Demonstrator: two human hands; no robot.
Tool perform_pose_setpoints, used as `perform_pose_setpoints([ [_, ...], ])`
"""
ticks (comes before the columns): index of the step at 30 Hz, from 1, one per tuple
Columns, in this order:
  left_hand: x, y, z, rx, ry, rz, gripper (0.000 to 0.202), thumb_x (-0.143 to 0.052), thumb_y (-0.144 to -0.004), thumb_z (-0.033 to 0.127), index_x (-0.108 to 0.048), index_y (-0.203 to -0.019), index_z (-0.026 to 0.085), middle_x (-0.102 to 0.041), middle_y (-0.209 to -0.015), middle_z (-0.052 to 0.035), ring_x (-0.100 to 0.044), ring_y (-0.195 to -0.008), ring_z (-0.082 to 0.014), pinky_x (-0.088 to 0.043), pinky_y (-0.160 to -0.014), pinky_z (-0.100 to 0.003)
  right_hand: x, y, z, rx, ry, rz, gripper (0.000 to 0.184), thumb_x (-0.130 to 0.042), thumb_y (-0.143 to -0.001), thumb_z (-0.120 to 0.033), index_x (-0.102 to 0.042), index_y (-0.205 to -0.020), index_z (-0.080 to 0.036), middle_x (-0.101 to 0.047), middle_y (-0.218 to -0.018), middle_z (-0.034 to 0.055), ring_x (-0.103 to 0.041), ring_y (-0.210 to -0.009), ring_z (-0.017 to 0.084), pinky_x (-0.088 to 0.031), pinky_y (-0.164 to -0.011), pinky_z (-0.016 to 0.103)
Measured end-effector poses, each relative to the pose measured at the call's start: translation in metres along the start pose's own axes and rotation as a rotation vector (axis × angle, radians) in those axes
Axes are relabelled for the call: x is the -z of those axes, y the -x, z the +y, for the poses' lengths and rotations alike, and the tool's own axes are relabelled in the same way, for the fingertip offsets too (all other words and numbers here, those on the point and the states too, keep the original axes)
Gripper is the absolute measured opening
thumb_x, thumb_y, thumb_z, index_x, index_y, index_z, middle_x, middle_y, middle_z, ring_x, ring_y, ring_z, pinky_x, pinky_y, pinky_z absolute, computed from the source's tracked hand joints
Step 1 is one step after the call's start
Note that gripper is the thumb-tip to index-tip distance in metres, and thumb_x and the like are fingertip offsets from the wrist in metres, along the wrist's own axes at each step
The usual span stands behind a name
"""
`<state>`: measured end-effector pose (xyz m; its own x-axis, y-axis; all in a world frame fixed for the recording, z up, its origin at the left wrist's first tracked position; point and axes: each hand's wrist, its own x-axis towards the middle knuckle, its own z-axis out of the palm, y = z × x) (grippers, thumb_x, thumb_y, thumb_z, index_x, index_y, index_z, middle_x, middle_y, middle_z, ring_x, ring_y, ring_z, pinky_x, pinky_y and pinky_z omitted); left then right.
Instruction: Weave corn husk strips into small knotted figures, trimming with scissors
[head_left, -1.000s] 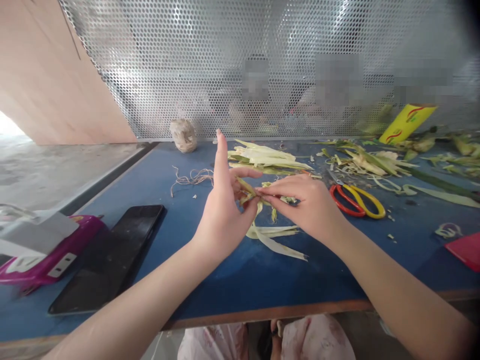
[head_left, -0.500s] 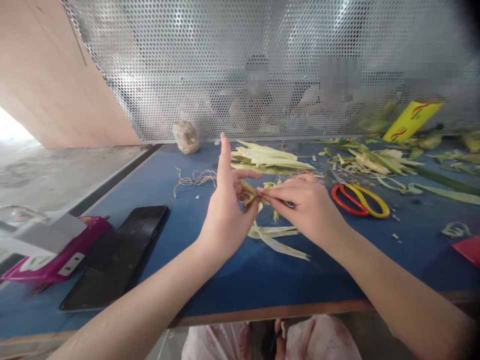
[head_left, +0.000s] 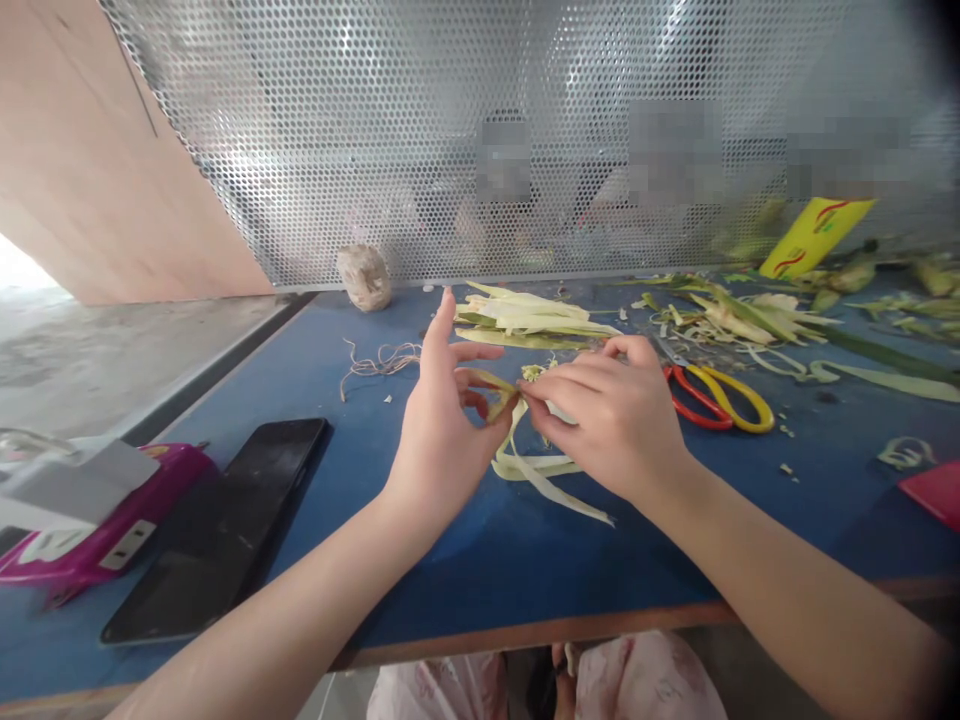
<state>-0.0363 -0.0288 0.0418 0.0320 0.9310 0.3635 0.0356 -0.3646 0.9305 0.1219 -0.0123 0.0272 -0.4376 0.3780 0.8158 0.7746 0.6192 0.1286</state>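
Above the blue table (head_left: 465, 560), my left hand (head_left: 442, 420) pinches a folded green-yellow leaf strip (head_left: 499, 392) between thumb and middle fingers, its index finger pointing up. My right hand (head_left: 600, 415) meets it from the right, fingers closed on the same strip. The strip's pale loose ends (head_left: 547, 478) trail down onto the table under my hands. A pile of cut leaf strips (head_left: 525, 315) lies just behind my hands.
Red-and-yellow scissors (head_left: 720, 398) lie right of my right hand. A black phone (head_left: 225, 520) and a magenta tool (head_left: 90, 520) sit at the left. String (head_left: 375, 360) and a twine ball (head_left: 364, 275) lie by the perforated metal screen (head_left: 480, 140). More leaf scraps (head_left: 750, 320) lie at the right.
My left index finger has tilted and lowered. My right hand has shifted slightly left and curled more over the strip. Both hands keep their hold.
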Motion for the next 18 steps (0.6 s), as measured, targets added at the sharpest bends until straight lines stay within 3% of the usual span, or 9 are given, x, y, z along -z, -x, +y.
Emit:
perform_pose_setpoints([
  [12, -0.0024, 0.0074, 0.0014, -0.129, -0.030, -0.044, 0.081, -0.063, -0.069, 0.008, -0.025, -0.137, 0.032, -0.061, -0.099, -0.0042, -0.058, -0.074, -0.0145, -0.047, -0.065, -0.026, 0.0059, -0.0014, -0.0045, 0.007, 0.116, -0.003, 0.020, -0.049, -0.082, -0.014, -0.059, -0.066, -0.020, -0.066, -0.069, -0.0021, -0.055, -0.064, 0.014, -0.028, -0.072, 0.036],
  [18, -0.0036, 0.0106, 0.0013, -0.344, -0.064, -0.030, 0.080, -0.063, -0.072, 0.011, -0.021, -0.136, 0.034, -0.058, -0.093, -0.0006, -0.060, -0.074, -0.0131, -0.049, -0.064, -0.026, 0.0071, -0.0026, -0.0043, 0.058, 0.152, 0.226, 0.010, -0.059, -0.079, -0.018, -0.062, -0.070, -0.021, -0.068, -0.068, -0.0054, -0.052, -0.056, 0.009, -0.030, -0.067, 0.032],
])
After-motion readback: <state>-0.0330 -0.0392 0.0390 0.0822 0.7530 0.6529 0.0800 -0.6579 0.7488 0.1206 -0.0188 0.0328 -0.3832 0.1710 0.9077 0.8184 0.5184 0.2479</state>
